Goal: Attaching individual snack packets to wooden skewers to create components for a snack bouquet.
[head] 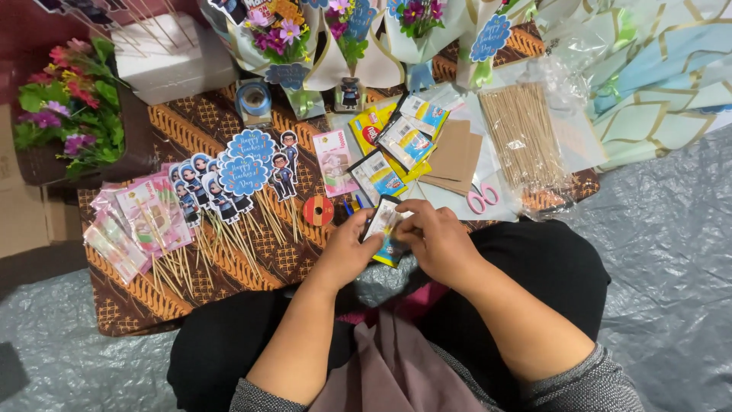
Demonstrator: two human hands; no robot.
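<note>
Both my hands meet over my lap at the near edge of a batik-patterned mat [191, 126]. My left hand [347, 248] and my right hand [435, 240] together grip a small snack sachet [383, 223] with a dark edge and blue-yellow print. The left thumb rests on its left side. Right fingers pinch its upper right corner. Just beyond lie more sachets [404, 141] in a loose pile, and a small red tape roll [318, 210] lies beside my left hand.
On the mat's left lie paper toppers on skewers [244, 179] and wrapped banknotes on sticks [141, 217]. A skewer bundle in plastic [522, 133], pink scissors [482, 198] and brown paper [454, 156] lie right. Small flower bouquets [286, 38] stand behind. Grey plastic sheeting [671, 252] covers the floor.
</note>
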